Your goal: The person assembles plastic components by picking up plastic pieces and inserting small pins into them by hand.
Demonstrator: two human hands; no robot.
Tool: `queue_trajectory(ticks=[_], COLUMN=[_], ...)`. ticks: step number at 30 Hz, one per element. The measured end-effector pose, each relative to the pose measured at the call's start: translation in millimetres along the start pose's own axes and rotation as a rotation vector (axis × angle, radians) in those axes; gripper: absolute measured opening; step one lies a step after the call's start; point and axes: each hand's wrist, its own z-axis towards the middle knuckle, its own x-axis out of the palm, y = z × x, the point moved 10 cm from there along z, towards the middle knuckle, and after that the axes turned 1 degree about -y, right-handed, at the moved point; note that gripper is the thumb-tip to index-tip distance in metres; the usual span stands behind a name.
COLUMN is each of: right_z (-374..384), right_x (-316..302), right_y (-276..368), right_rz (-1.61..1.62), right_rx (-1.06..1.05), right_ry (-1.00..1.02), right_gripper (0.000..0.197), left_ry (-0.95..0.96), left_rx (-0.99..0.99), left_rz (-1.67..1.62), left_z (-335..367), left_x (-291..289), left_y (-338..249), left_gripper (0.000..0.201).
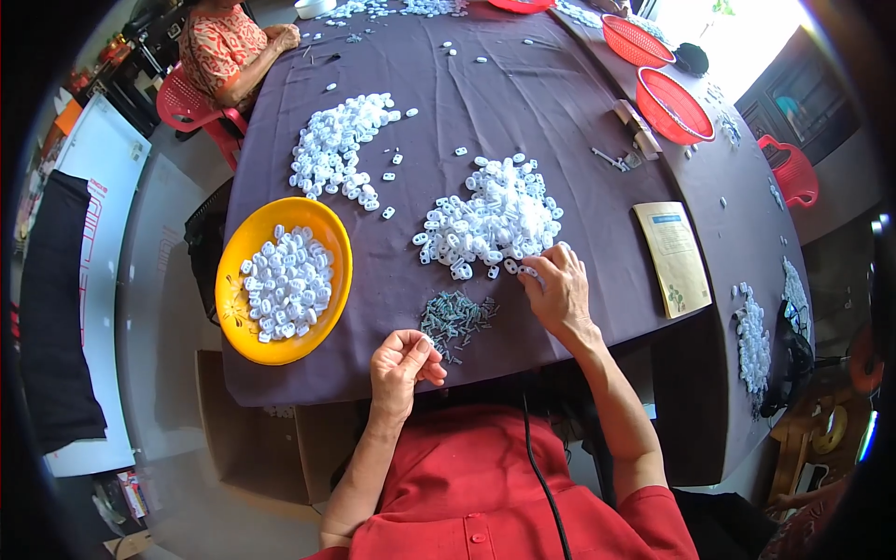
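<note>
My left hand (pixel 399 373) is closed in a pinch above the table's front edge, with a bit of a white plastic piece (pixel 427 340) showing at the fingertips. Close beside it lies a small heap of grey screws (pixel 455 322). My right hand (pixel 563 297) reaches to the near right edge of a pile of white oval plastic pieces with two holes (pixel 490 215). Its thumb and fingers close round one white piece (pixel 530 273), partly hidden by them. To the left, a yellow bowl (pixel 233 327) holds many white pieces (pixel 291 285).
Another pile of white pieces (pixel 331 145) lies farther left on the dark tablecloth (pixel 523 103). A booklet (pixel 674 261) lies at the right, with red baskets (pixel 674 105) beyond. One person (pixel 224 47) sits at the far left. Below the table stands a cardboard box (pixel 247 439).
</note>
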Motion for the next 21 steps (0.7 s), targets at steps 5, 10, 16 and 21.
queue_trajectory(ticks=[5, 10, 16, 21], right_z=[-1, -4, -4, -3], right_x=[6, 6, 4, 3], right_y=[0, -2, 6, 32], right_rz=[-0.066, -0.032, -0.076, -0.112], right_rx=[0.016, -0.002, -0.007, -0.104], right_ry=[0.061, 0.065, 0.06, 0.056], right_gripper=[0.018, 0.018, 0.018, 0.015], left_ry=[-0.007, -0.005, -0.006, -0.001], left_rx=[0.001, -0.008, -0.007, -0.001], left_rz=[-0.012, 0.007, 0.005, -0.009], left_z=[-1, 0, -1, 0], left_x=[0, -1, -1, -1], left_y=[0, 1, 0, 0], left_gripper=[0.01, 0.011, 0.013, 0.012])
